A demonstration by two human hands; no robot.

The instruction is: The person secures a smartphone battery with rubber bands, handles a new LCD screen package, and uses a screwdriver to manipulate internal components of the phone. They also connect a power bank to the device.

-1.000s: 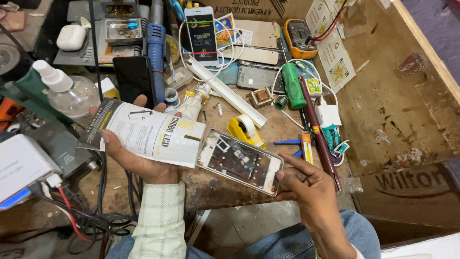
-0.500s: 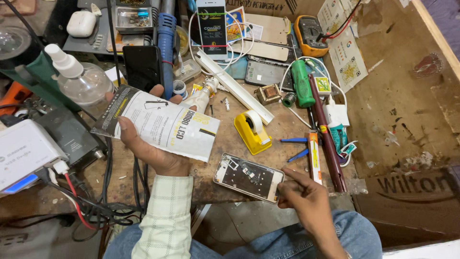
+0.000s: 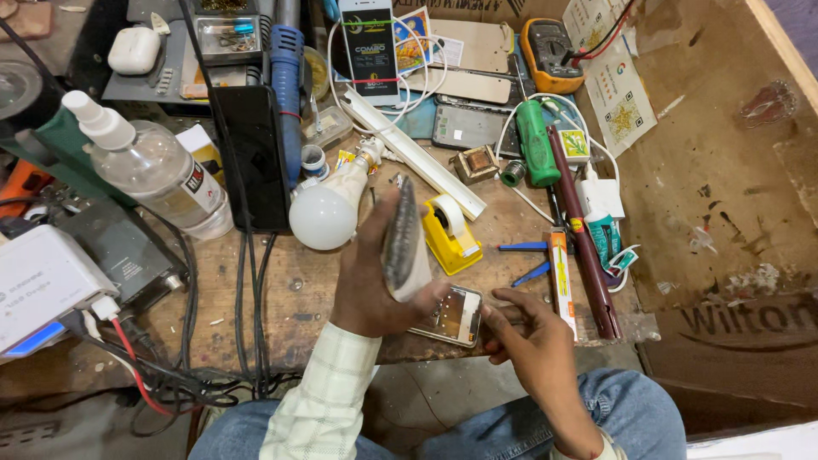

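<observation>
Tabletop [image 3: 281, 298] worn wood, cluttered with cables and tools | spray bottle [image 3: 158, 175] holds clear liquid | left hand [image 3: 371, 281] clamped on edge-on flat package [image 3: 402, 243] | right hand [image 3: 532, 336] fingers loose, beside opened phone [image 3: 452, 315] at near edge

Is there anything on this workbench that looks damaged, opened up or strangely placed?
Yes. The phone between the hands lies at the bench edge with its back off, its inner parts showing. The left hand holds a flat package edge-on above it. A white bulb lies loose on its side nearby.
</observation>
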